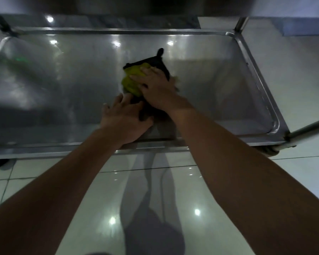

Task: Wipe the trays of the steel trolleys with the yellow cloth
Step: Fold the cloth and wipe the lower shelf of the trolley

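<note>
Yellow cloth [132, 80], bunched with a dark edge, lies mid-tray on the steel trolley's tray [254, 74]. Right hand [156, 87] is flat on top of it, fingers spread and straight, pressing down — not curled around it. Left hand [124, 119] lies just beside it, nearer the front rim, fingers stretched toward the cloth's lower edge. Both arms reach over the front rim. Bare steel stretches wide to the left and right, up to the raised rims.
</note>
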Tool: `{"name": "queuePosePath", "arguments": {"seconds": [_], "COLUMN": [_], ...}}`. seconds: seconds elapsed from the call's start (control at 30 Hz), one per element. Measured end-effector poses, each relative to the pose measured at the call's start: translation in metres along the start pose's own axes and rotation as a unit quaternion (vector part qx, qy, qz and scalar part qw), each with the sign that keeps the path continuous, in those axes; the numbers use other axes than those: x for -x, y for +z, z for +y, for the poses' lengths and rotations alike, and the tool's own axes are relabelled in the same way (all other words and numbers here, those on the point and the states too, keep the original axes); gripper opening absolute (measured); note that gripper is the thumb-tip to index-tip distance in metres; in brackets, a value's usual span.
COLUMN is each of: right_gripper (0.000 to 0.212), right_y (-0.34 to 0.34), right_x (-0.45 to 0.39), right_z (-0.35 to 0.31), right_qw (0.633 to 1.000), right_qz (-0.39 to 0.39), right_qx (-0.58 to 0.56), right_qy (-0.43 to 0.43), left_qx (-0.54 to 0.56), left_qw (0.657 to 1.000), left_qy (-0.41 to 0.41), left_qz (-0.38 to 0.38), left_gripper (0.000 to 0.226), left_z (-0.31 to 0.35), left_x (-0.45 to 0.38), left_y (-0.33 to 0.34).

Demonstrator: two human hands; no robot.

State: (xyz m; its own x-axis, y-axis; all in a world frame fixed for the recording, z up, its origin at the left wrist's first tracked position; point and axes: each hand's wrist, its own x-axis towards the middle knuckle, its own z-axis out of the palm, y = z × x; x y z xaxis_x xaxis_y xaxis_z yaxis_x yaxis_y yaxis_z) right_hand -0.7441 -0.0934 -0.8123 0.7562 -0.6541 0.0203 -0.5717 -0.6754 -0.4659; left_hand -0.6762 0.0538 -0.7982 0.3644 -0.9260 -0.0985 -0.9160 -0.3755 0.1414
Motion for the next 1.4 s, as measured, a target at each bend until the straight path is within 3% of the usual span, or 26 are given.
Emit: {"name": "queuePosePath", "arguments": {"seconds": [0.2,0.3,0.37,0.47,0.53,0.63,0.73,0.93,1.17,1.4], "right_gripper": [0.041,0.042,0.043,0.046,0.046,0.045,0.044,0.045,0.048,0.043], "right_y": [-0.01,-0.026,-0.042,-0.075,-0.096,-0.113,-0.112,-0.105,-0.074,-0.063], "right_x": [0.006,0.023,0.038,0.065,0.087,0.116,0.123,0.153,0.219,0.24], "right_z": [0.012,0.039,0.069,0.128,0.165,0.197,0.196,0.178,0.144,0.113], "right_qw": [1.0,0.998,0.994,0.984,0.973,0.959,0.959,0.954,0.951,0.947], "right_qz": [0.007,0.032,0.053,0.069,0.096,0.131,0.141,0.103,0.118,0.15], "right_qx": [-0.002,0.029,0.049,0.095,0.126,0.136,0.129,0.127,0.128,0.118], "right_qy": [-0.002,0.044,0.082,0.132,0.17,0.21,0.209,0.25,0.257,0.258], "left_qx": [-0.021,-0.025,-0.02,-0.044,-0.06,-0.037,0.002,-0.005,-0.014,-0.006], "left_qw": [1.0,0.999,0.998,0.995,0.996,0.996,0.997,0.995,0.996,0.995], "left_qy": [0.005,-0.016,-0.018,-0.043,-0.055,0.058,0.075,0.084,0.084,0.086], "left_qz": [-0.017,-0.044,-0.048,-0.079,-0.046,0.05,-0.008,-0.045,-0.003,-0.053], "left_gripper": [0.087,0.106,0.107,0.089,0.073,0.043,0.037,0.051,0.045,0.047], "left_z": [-0.001,0.003,0.005,0.008,0.024,0.077,0.115,0.109,0.114,0.112], "left_x": [-0.002,-0.004,-0.005,-0.005,0.003,0.027,0.046,0.047,0.059,0.056], "left_y": [0.005,0.006,0.005,0.0,-0.005,-0.005,0.004,0.004,0.011,0.003]}}
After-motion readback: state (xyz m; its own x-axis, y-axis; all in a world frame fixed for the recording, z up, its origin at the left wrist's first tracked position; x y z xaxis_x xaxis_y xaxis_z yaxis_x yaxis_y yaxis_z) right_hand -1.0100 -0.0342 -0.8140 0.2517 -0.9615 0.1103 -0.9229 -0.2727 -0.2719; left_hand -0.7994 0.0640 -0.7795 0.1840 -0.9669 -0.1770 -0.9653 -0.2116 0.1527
